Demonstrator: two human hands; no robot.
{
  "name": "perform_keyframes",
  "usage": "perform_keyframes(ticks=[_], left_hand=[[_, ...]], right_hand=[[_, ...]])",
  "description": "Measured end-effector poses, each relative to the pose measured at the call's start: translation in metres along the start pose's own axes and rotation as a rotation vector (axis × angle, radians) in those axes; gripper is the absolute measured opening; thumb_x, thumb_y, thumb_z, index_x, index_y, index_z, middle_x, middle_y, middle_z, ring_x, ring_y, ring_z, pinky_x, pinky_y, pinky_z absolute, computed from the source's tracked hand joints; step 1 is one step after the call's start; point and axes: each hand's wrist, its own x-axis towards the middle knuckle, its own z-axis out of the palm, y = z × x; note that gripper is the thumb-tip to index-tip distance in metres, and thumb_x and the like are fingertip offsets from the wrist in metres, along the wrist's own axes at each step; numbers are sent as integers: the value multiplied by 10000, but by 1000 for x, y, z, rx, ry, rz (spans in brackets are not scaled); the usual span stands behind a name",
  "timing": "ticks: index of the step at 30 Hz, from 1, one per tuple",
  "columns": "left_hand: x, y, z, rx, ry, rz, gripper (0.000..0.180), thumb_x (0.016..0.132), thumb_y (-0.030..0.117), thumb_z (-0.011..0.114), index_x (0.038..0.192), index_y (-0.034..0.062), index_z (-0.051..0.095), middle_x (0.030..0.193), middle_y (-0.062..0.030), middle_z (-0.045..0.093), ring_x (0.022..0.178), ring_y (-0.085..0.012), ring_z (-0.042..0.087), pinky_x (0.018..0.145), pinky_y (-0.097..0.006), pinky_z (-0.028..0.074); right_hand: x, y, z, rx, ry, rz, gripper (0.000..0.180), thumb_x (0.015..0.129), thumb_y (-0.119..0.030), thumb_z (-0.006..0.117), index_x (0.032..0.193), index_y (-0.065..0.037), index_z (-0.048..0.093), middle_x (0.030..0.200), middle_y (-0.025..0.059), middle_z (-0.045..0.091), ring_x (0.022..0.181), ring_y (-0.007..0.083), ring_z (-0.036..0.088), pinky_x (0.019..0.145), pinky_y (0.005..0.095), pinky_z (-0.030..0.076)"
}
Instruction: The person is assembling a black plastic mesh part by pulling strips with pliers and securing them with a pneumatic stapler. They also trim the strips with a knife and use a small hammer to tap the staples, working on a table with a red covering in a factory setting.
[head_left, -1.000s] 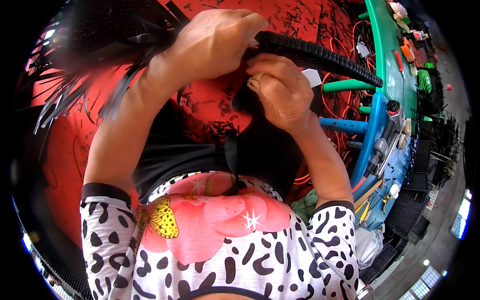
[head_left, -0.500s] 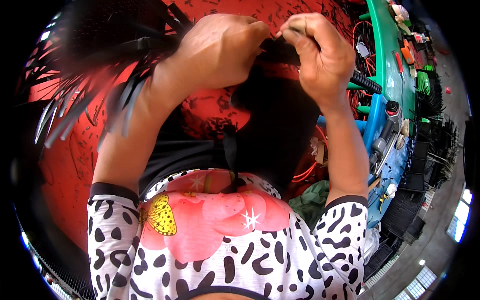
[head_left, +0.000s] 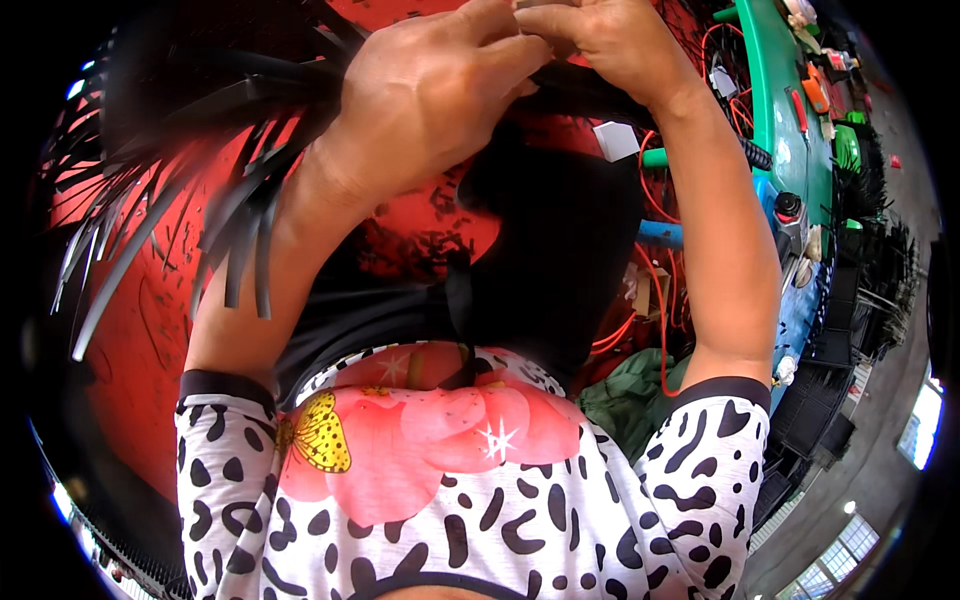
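My left hand [head_left: 425, 100] is closed at the upper middle, its fingertips pinched around a dark piece of a black work made of flat strips. Long black strips [head_left: 235, 205] fan out from behind the left wrist toward the left and hang over the forearm, blurred in places. My right hand [head_left: 630, 50] meets the left at the top edge, with its fingers bent and pressed together. What lies between the right fingertips is hidden. A dark band [head_left: 585, 88] of the black work shows just below the right hand.
Short black offcuts litter the red surface [head_left: 130, 330]. To the right stands a green and blue bench [head_left: 790, 130] with a red-handled tool [head_left: 798, 110] and a grey power tool [head_left: 790, 225]. Red cords [head_left: 655, 300], a cardboard piece [head_left: 652, 292] and green cloth [head_left: 635, 395] lie below.
Both hands have moved up toward the top edge. My right hand has come left to meet the left hand, closing the gap between them. The hanging strips have shifted.
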Motion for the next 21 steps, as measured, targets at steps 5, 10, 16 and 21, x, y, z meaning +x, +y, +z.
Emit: perform_keyframes(ticks=[5,10,16,21], left_hand=[[14,-6,9,-19,-47,38,250,727,6,692,975,22,664,938,-119,623,789,-286,644,668,-349,512],[9,-23,3,-6,-55,-7,217,744,12,679,959,24,654,1004,-99,649,815,-287,650,665,-343,518],[7,-13,8,46,-31,59,233,735,60,702,954,30,629,950,-105,636,826,-314,622,691,-357,504],[0,-12,-6,-12,-114,-21,183,770,91,665,943,42,637,865,-96,628,752,-315,618,634,-372,497]], right_hand=[[1,-1,-14,-242,121,-83,138,797,-106,609,797,31,626,733,132,648,678,201,622,618,298,474],[-39,-6,2,-602,889,-545,126,829,-105,588,784,12,575,663,142,622,607,263,606,549,327,461],[-237,79,-113,-902,1223,342,428,808,-287,710,1104,-4,586,829,114,679,747,206,648,681,343,513],[-321,135,-167,-1165,894,1125,930,639,-661,689,1189,76,547,1078,249,641,1052,390,602,905,440,458]])
